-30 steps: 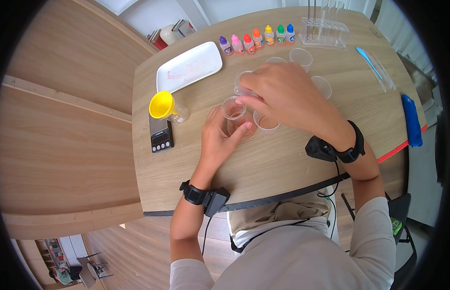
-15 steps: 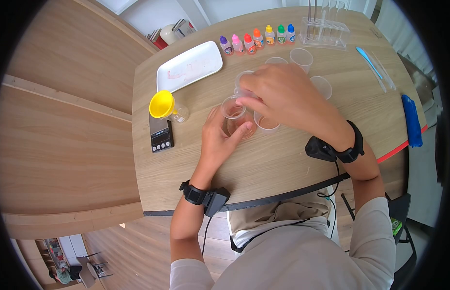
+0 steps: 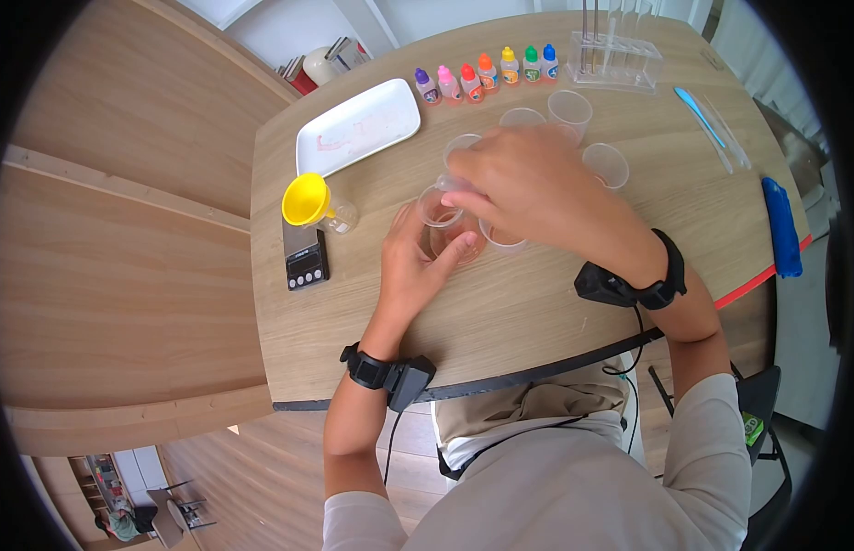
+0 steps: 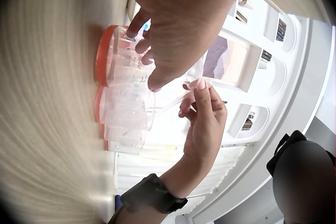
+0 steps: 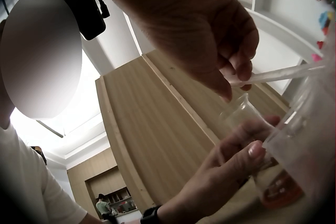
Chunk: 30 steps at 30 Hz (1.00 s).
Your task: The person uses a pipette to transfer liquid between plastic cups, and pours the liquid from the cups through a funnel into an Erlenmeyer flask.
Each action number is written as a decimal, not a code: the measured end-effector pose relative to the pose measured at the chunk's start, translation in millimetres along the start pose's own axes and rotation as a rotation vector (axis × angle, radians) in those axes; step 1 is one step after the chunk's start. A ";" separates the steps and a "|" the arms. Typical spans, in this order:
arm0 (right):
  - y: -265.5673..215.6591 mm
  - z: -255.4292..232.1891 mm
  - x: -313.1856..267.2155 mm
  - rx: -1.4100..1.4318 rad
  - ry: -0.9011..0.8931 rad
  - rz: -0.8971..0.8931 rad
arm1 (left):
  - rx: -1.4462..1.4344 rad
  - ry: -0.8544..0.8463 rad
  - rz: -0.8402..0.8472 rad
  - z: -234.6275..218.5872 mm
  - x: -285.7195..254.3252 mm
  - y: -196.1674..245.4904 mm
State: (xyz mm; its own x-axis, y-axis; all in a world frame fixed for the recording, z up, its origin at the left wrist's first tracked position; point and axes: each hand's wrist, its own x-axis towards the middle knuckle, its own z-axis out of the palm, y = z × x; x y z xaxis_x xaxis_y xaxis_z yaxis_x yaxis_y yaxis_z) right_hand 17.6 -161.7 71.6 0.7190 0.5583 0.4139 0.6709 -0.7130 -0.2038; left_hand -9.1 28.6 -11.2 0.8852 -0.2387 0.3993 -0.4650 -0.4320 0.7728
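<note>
A conical flask point(image 3: 451, 230) with a little reddish liquid stands upright on the table. My left hand point(image 3: 414, 254) grips it low, thumb on the near side and fingers round the left. Above its mouth, my right hand point(image 3: 539, 180) pinches the end of a slim clear plastic stick point(image 5: 286, 73). In the right wrist view the stick points away from the fingers toward the cups, and the fingertips are right above the flask's rim. A clear plastic cup point(image 3: 503, 240) with reddish liquid is beside the flask, partly hidden under my right hand.
More clear cups point(image 3: 606, 166) stand behind my right hand. A yellow funnel point(image 3: 307, 199) and a digital scale point(image 3: 307, 262) lie left, a white tray point(image 3: 358, 129) behind. Several dye bottles point(image 3: 487, 73) line the back, near a test tube rack point(image 3: 620, 69). Blue tool point(image 3: 700, 115) far right.
My right hand has shifted slightly left and down, its fingertips now overlapping the flask's rim more. My left hand keeps its grip on the conical flask in the same place.
</note>
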 end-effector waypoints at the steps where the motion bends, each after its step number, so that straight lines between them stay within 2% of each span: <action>1: -0.5 1.1 -0.2 0.004 -0.004 0.003 | -0.008 0.002 -0.008 0.0 -0.1 -0.1; 14: -2.8 0.1 1.1 0.017 -0.049 0.014 | 0.009 -0.026 0.034 -1.8 0.5 -3.9; 19: -3.5 -0.1 1.2 0.011 -0.050 0.014 | -0.059 -0.125 -0.072 -3.5 -1.0 8.3; 26: -3.6 1.3 2.2 0.007 -0.062 0.028 | -0.027 -0.207 -0.113 -6.2 -1.6 6.3; 28: -2.8 1.1 1.9 0.011 -0.040 0.009 | -0.020 -0.144 0.019 -2.6 -0.8 1.4; 30: -2.8 1.3 1.9 0.008 -0.040 0.010 | -0.025 -0.147 0.000 -2.4 -1.5 3.2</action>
State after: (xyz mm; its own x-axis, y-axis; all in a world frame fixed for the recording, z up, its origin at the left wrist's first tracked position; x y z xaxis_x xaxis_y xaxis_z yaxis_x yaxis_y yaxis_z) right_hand 17.3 -158.1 71.8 0.7322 0.5681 0.3757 0.6651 -0.7152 -0.2148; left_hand -11.9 29.7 -8.2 0.8732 -0.3639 0.3242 -0.4627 -0.4104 0.7858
